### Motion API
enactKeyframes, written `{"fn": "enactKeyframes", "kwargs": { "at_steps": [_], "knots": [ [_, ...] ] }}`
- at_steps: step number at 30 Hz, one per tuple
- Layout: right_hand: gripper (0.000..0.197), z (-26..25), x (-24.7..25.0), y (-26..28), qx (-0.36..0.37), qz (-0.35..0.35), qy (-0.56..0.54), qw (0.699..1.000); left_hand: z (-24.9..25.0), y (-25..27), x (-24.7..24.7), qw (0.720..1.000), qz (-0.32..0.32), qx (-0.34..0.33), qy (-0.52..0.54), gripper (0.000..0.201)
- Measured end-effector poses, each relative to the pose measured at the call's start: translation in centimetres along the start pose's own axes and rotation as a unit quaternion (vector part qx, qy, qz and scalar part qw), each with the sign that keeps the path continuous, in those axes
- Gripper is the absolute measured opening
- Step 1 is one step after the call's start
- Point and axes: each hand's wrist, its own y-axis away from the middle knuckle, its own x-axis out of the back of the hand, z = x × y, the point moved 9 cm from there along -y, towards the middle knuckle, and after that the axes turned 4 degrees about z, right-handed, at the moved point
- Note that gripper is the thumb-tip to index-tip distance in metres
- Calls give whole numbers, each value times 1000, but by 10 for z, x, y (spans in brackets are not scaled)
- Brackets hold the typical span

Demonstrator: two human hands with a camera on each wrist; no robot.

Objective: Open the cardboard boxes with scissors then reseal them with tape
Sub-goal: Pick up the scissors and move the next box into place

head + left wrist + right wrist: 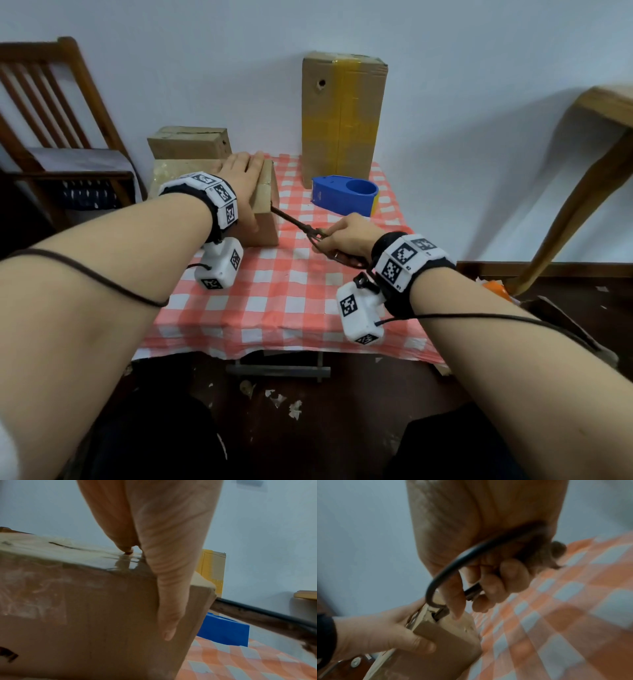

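The counter [294, 308], draped in a red-and-white checked cloth, is carrying everything; a wooden chair [51, 102] is standing to its left against the pale wall. The tall cardboard box [342, 116] is standing upright at the back of the counter, wrapped in yellow tape; a lower box [188, 142] is sitting at the back left. The near box [265, 202] is lying at the counter's left side, in front of that lower one, its top glossy with clear tape in the left wrist view. The blue tape dispenser [344, 195] is resting just in front of the tall box, apart from both hands.

The left hand [241, 178] is lying on top of the near box, fingers stretched flat across the lid and thumb [169, 622] running down the near side; its grip is spread and pressing, not curled. The right hand [347, 236] is hovering over the cloth to the right of that box; its grip is wrapped tight round the dark handles of the scissors [301, 228], fingers [503, 582] curled through the loop. The scissors' blades are pointing up and left, their tip touching the box's right end at the top edge; whether the blades are parted cannot be told.
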Motion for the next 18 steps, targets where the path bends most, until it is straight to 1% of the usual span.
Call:
{"fn": "enactKeyframes", "kwargs": {
  "at_steps": [2,4,5,7,10,11,13,14,15,18],
  "knots": [
    [26,-9,15,0,5,9,17,1000,0,-1,0,1000,-2,-1,5,139],
    [16,-16,23,2,-7,-6,42,999,1,-2,1,1000,-1,-2,11,139],
    [15,-19,24,3,-14,-13,43,999,2,-2,2,1000,0,-1,12,139],
    [21,-23,22,4,-24,-18,30,999,2,-1,4,1000,2,1,14,138],
    [14,-21,12,4,-28,-17,8,999,1,-2,4,1000,2,0,16,137],
    [17,-19,8,4,-24,-15,7,1000,1,-3,4,1000,2,0,17,137],
    [33,-12,-1,3,-17,-9,2,1000,0,-4,3,1000,0,1,19,137],
    [35,-8,-7,3,-19,-11,-15,1000,0,-5,3,1000,-2,1,21,138],
    [33,-4,-14,5,-20,-19,-39,999,0,-5,2,1000,-4,2,23,138],
    [12,2,-32,11,-23,-43,-97,994,0,-6,2,1000,-10,0,29,137]
  ]
}}
